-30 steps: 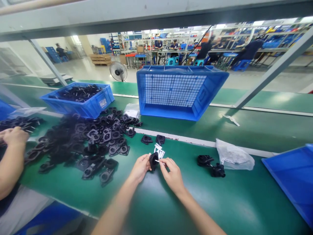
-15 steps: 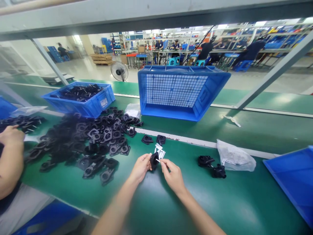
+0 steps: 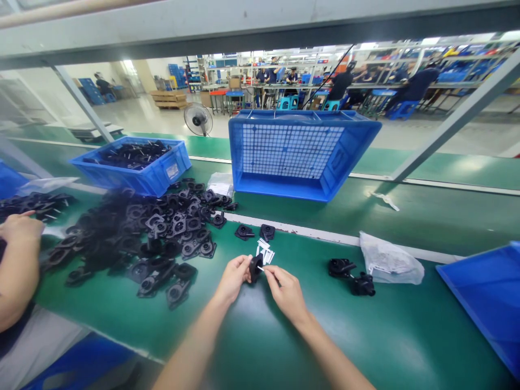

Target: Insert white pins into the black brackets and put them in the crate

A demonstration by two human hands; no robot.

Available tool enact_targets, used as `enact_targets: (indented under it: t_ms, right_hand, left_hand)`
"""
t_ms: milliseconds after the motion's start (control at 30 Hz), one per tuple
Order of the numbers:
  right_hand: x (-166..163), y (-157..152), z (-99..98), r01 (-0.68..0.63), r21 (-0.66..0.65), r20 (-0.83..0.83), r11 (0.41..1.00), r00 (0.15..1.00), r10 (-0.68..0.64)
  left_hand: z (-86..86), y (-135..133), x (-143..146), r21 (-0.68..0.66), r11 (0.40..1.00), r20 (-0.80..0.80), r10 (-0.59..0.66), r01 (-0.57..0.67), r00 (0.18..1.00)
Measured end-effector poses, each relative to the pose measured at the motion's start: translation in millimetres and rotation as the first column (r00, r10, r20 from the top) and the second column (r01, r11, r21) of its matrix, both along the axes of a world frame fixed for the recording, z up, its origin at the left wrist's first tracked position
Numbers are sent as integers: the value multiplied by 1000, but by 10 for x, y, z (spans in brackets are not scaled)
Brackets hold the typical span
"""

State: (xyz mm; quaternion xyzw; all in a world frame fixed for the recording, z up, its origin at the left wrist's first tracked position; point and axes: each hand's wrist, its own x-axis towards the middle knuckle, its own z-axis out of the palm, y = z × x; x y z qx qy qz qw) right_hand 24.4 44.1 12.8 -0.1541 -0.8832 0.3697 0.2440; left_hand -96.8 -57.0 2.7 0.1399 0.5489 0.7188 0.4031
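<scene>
Landmark: grid-bottomed crate, tilted, its floor facing the wearer.
Held black part: above the table, on the crate's near side; too dark for detail.
Left hand: fingers closed on the black part's edge, some hidden behind it.
Right hand: fingers pinching a thin white pin at the part's face; whether its tip sits inside, I cannot tell.
Spare pins: heaped nearer than the crate, partly covered by the held part.
Loose black parts: piled near-left of the crate, blurring together leftward.
Plastic bag: near-right of the crate, contents indistinct.
Co-worker's hand: far left of the crate, cut off by the view's edge.
</scene>
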Motion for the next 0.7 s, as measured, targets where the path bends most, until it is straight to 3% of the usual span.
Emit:
enact_targets:
  t_ms: [300, 700]
  right_hand:
    - [-3, -18, -75, 30, 32, 29, 999, 999, -31]
    - [6, -66, -135, 48, 39, 6, 998, 999, -48]
  left_hand:
    - [-13, -26, -3, -47, 998, -238, 40, -52, 971]
    - [-54, -5, 50, -68, 998, -266, -4, -15, 964]
